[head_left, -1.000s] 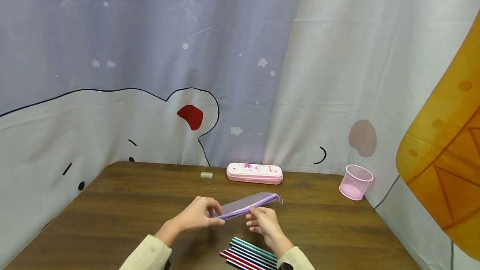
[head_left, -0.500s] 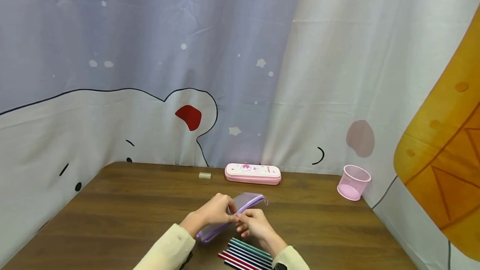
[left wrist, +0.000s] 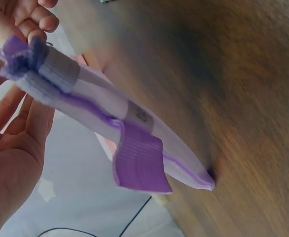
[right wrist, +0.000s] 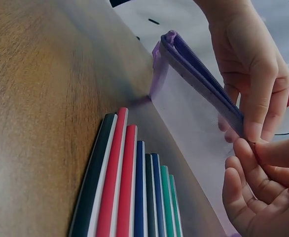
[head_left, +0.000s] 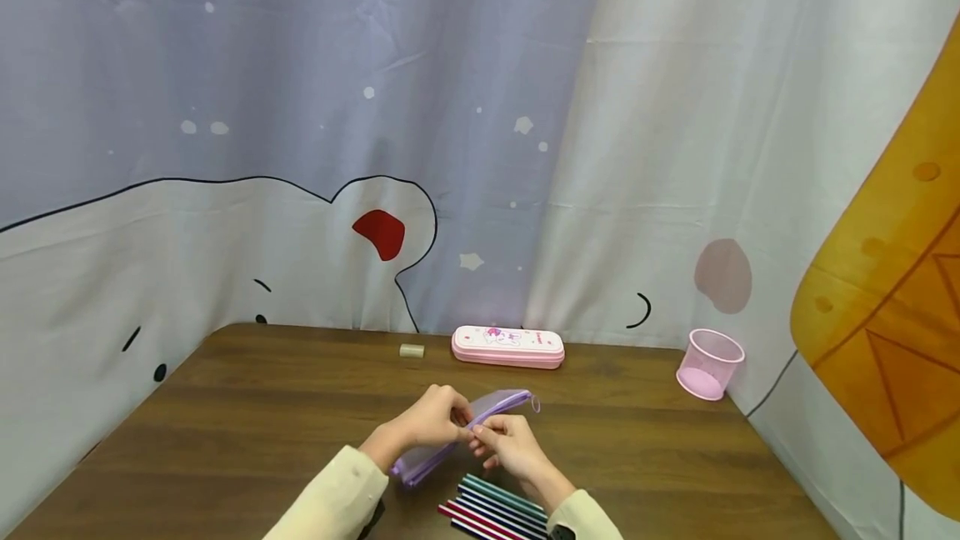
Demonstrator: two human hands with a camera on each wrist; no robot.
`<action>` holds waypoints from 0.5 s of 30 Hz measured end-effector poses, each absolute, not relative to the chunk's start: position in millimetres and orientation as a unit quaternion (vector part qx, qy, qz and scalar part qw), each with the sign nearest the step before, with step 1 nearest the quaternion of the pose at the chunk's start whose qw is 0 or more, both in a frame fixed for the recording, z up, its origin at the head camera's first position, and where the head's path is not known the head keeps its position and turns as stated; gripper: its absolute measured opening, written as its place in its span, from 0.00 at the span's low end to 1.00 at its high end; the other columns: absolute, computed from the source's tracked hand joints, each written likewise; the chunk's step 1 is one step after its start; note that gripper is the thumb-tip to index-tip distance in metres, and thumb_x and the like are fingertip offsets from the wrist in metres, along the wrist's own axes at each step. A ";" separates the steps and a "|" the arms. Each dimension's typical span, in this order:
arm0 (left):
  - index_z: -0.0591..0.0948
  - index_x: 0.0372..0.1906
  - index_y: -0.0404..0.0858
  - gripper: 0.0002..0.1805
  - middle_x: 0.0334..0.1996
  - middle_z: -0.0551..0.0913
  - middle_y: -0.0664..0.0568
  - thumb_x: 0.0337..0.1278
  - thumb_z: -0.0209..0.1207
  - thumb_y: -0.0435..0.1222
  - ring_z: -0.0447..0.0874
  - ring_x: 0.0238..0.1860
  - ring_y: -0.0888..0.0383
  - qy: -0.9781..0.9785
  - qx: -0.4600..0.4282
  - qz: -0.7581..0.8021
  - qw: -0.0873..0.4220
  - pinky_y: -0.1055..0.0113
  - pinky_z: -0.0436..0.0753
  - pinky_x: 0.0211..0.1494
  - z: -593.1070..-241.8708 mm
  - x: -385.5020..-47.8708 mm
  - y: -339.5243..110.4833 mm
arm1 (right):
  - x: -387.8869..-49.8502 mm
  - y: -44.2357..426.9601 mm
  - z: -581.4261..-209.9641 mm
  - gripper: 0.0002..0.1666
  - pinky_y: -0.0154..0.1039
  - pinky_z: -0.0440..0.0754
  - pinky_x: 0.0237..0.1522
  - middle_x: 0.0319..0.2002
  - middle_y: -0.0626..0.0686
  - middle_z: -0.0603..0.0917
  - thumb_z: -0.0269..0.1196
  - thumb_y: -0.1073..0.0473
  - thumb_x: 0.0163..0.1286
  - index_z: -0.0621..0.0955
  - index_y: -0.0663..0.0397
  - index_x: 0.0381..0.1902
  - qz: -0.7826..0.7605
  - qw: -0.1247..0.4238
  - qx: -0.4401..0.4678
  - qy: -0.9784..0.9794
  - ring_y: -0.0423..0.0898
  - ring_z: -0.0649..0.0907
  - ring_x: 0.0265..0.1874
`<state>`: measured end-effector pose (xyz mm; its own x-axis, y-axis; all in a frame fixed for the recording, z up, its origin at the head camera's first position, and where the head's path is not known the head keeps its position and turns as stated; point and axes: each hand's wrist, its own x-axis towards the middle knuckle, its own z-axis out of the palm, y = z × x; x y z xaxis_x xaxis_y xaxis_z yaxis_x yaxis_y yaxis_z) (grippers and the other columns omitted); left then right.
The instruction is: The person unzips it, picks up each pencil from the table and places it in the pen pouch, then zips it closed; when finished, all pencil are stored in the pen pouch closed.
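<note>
A pale purple mesh zip pouch (head_left: pixel 426 462) is held tilted above the wooden table. My left hand (head_left: pixel 431 422) pinches its zipper edge near the middle, thumb and fingers on either side. Right beside it, my right hand (head_left: pixel 516 450) pinches at the same spot; the zip pull is hidden by the fingertips. In the right wrist view, the purple zipper edges of the pouch (right wrist: pixel 203 81) stand slightly apart toward one end. A purple fabric tab (left wrist: pixel 140 160) hangs off the pouch's end in the left wrist view. Below the hands lie several striped pencils (head_left: pixel 497 510), coloured green, blue, red and dark.
At the back of the table (head_left: pixel 285 407) lies a pink pencil case (head_left: pixel 507 347) with a printed lid. Left of it is a small beige block (head_left: pixel 412 351). A pink transparent cup (head_left: pixel 709 365) stands at the back right. A printed curtain (head_left: pixel 480 148) hangs behind.
My left hand has moved right along the zipper edge to meet the right hand. The pouch has shifted left and its near end has tipped lower. The pencils have stayed put.
</note>
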<state>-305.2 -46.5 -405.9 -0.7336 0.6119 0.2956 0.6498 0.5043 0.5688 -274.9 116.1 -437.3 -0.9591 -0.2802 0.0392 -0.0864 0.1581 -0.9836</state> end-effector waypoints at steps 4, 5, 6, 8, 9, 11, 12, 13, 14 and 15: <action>0.83 0.23 0.37 0.04 0.19 0.83 0.54 0.40 0.64 0.35 0.72 0.19 0.72 -0.867 -0.349 -0.354 0.016 0.79 0.75 0.23 -405.2 -305.3 -47.5 | -275.4 116.7 -437.7 0.17 0.28 0.77 0.20 0.23 0.47 0.80 0.55 0.61 0.63 0.76 0.76 0.34 -0.634 0.073 -0.124 0.760 0.37 0.76 0.22; 0.83 0.22 0.36 0.04 0.18 0.83 0.54 0.41 0.63 0.34 0.72 0.19 0.72 -0.867 -0.349 -0.355 0.017 0.79 0.75 0.22 -405.2 -305.4 -47.7 | -275.7 116.9 -437.9 0.17 0.28 0.77 0.20 0.23 0.48 0.81 0.54 0.61 0.63 0.76 0.76 0.34 -0.632 0.071 -0.125 0.761 0.37 0.76 0.23; 0.83 0.22 0.36 0.04 0.18 0.83 0.54 0.41 0.63 0.33 0.71 0.19 0.72 -0.867 -0.350 -0.355 0.021 0.79 0.74 0.22 -405.3 -305.6 -47.9 | -276.0 117.0 -438.3 0.17 0.29 0.77 0.20 0.24 0.50 0.81 0.54 0.61 0.63 0.76 0.76 0.34 -0.630 0.071 -0.127 0.763 0.37 0.77 0.23; 0.83 0.22 0.36 0.03 0.18 0.83 0.53 0.41 0.61 0.32 0.70 0.18 0.72 -0.867 -0.351 -0.352 0.027 0.80 0.74 0.21 -405.8 -305.7 -48.3 | -277.0 117.4 -439.3 0.16 0.29 0.77 0.20 0.25 0.54 0.82 0.54 0.61 0.63 0.76 0.76 0.33 -0.624 0.068 -0.132 0.767 0.38 0.76 0.23; 0.83 0.22 0.36 0.03 0.17 0.82 0.53 0.41 0.61 0.31 0.70 0.18 0.73 -0.867 -0.356 -0.347 0.033 0.80 0.73 0.20 -406.1 -305.8 -48.5 | -277.4 117.5 -439.8 0.16 0.30 0.78 0.21 0.25 0.57 0.82 0.54 0.61 0.64 0.76 0.76 0.33 -0.620 0.067 -0.135 0.770 0.38 0.76 0.23; 0.84 0.23 0.36 0.04 0.17 0.82 0.54 0.41 0.59 0.30 0.68 0.17 0.73 -0.868 -0.366 -0.334 0.044 0.81 0.72 0.20 -406.4 -305.2 -48.7 | -277.6 117.5 -440.1 0.16 0.30 0.78 0.21 0.27 0.63 0.82 0.53 0.62 0.64 0.76 0.76 0.33 -0.614 0.063 -0.139 0.775 0.38 0.76 0.23; 0.84 0.23 0.36 0.04 0.16 0.81 0.54 0.41 0.58 0.29 0.67 0.17 0.73 -0.868 -0.372 -0.325 0.047 0.81 0.71 0.19 -406.5 -305.0 -48.6 | -277.4 117.3 -439.8 0.15 0.31 0.78 0.20 0.28 0.66 0.81 0.53 0.63 0.64 0.75 0.77 0.33 -0.612 0.061 -0.142 0.776 0.38 0.76 0.23; 0.83 0.24 0.36 0.04 0.16 0.81 0.55 0.41 0.58 0.29 0.67 0.16 0.73 -0.869 -0.378 -0.315 0.048 0.81 0.71 0.18 -406.3 -304.7 -48.4 | -276.7 117.0 -438.8 0.15 0.32 0.78 0.20 0.29 0.68 0.81 0.53 0.63 0.64 0.75 0.77 0.32 -0.610 0.058 -0.142 0.778 0.39 0.76 0.23; 0.83 0.24 0.36 0.05 0.16 0.80 0.55 0.40 0.57 0.28 0.66 0.17 0.73 -0.871 -0.384 -0.304 0.049 0.82 0.70 0.18 -405.9 -304.3 -48.1 | -275.1 116.4 -436.7 0.15 0.33 0.79 0.20 0.29 0.70 0.80 0.53 0.64 0.63 0.75 0.78 0.32 -0.608 0.054 -0.143 0.779 0.39 0.76 0.23; 0.83 0.26 0.36 0.06 0.17 0.80 0.55 0.38 0.57 0.27 0.67 0.17 0.73 -0.872 -0.391 -0.289 0.051 0.82 0.70 0.19 -405.3 -303.8 -47.6 | -273.2 115.5 -434.0 0.15 0.33 0.79 0.20 0.29 0.71 0.80 0.52 0.65 0.63 0.75 0.78 0.32 -0.607 0.052 -0.141 0.780 0.39 0.76 0.23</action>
<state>-303.8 -47.6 -405.3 -0.6893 0.6523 0.3153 0.7114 0.5273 0.4646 -273.2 115.5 -434.0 -0.9546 -0.2836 0.0908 -0.1578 0.2232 -0.9619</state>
